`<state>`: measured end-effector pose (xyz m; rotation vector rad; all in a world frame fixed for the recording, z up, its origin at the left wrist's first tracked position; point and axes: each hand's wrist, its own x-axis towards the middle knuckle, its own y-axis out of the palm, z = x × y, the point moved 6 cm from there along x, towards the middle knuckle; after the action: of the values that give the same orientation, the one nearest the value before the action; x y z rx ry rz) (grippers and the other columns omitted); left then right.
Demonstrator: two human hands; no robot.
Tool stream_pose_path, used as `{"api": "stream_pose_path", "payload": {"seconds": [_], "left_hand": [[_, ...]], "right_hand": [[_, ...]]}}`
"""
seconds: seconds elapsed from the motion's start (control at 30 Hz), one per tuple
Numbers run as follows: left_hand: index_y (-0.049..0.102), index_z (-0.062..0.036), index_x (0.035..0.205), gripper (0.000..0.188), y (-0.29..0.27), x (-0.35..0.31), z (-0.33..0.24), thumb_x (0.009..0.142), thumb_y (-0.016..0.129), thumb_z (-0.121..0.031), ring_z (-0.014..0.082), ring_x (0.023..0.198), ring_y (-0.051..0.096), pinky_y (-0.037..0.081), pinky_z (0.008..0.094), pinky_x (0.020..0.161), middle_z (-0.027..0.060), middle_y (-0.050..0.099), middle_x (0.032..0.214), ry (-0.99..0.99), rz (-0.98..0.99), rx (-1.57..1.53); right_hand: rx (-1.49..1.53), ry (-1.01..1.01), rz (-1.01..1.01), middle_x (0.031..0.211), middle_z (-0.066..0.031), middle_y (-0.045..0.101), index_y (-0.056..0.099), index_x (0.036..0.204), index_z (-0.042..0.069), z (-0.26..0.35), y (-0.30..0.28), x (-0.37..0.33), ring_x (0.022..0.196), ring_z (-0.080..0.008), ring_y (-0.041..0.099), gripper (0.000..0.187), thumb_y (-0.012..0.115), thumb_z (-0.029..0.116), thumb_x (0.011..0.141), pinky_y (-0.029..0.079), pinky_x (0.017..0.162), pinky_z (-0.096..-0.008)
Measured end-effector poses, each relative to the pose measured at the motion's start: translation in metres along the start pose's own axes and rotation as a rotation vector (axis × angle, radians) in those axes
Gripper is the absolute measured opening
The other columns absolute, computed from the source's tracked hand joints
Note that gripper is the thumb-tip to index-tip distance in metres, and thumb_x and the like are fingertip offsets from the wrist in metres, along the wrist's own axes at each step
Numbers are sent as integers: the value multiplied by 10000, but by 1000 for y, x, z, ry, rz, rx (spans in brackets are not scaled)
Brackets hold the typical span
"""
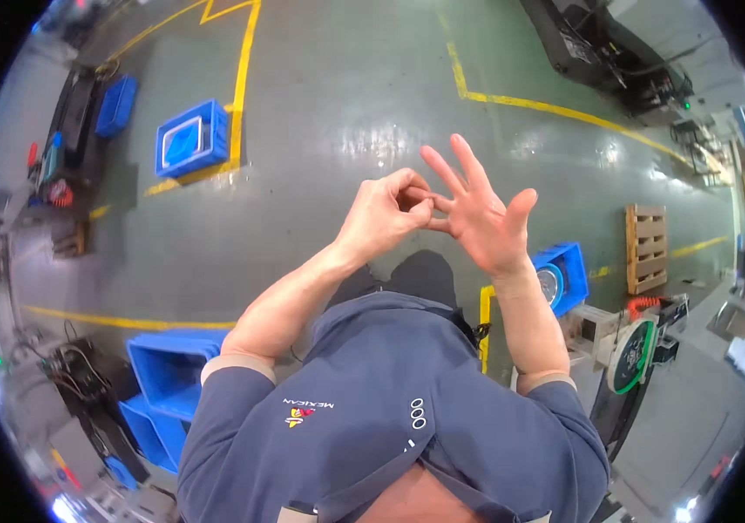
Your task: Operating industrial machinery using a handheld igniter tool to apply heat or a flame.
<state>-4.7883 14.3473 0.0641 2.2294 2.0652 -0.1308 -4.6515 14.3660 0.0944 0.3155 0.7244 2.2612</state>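
Pinching one finger [442, 205] of the right hand [492, 228], left hand [379, 212] curls nearly closed, probably steadying it; right spread wide, palm empty. Small item pinched: can't tell.

Factory workshop, green floor [329, 105] with yellow lines [246, 70], blue crates [218, 135], wooden pallet [646, 249], machinery [643, 85] around

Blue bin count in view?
5: upper-left outer bin, upper-left inner bin, lower-left upper bin, lower-left lower bin, right-side bin. Others may be hidden.
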Motion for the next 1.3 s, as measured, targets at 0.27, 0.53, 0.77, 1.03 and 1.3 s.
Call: {"api": "stream_pose_path", "payload": {"seconds": [0.27, 0.53, 0.77, 1.03, 1.3], "left_hand": [[640, 40, 973, 124, -46, 204, -9, 902, 629, -61, 122, 783, 691, 566, 299, 701, 112, 730, 842, -47, 138, 198], [644, 44, 986, 143, -88, 418, -28, 880, 616, -48, 112, 763, 681, 563, 285, 679, 80, 707, 815, -143, 119, 39], [638, 31, 1030, 122, -157, 574, -50, 927, 591, -14, 109, 772, 677, 577, 283, 706, 72, 709, 879, -163, 122, -79], [644, 28, 1056, 147, -274, 759, -56, 924, 591, -12, 124, 819, 688, 590, 282, 752, 71, 706, 929, -105, 125, -236], [628, 22, 1108, 169, -385, 947, -106, 950, 612, -34, 141, 864, 705, 592, 293, 809, 75, 717, 951, -36, 280, -284]], "right_hand": [[105, -24, -106, 1669, -222, 118, -6, 1638, 209, 42, -107, 152, 1464, -423, 329, 1234, 312, 982, 730, 355, 1128, -630], [219, 14, -77, 1656, -255, 131, 10, 1638, 189, 126, -223, 331, 1463, -447, 318, 1254, 352, 979, 726, 373, 1115, -633], [281, 106, 18, 1658, -245, 127, 10, 1639, 211, 178, -285, 495, 1472, -462, 299, 1239, 339, 979, 724, 361, 1119, -630], [259, 142, 11, 1650, -277, 120, 21, 1636, 177, 205, -342, 707, 1465, -480, 298, 1238, 377, 960, 746, 400, 1095, -631], [280, 33, -75, 1646, -287, 121, 10, 1634, 160, 252, -382, 904, 1452, -466, 336, 1229, 373, 947, 763, 417, 1107, -584]]}}
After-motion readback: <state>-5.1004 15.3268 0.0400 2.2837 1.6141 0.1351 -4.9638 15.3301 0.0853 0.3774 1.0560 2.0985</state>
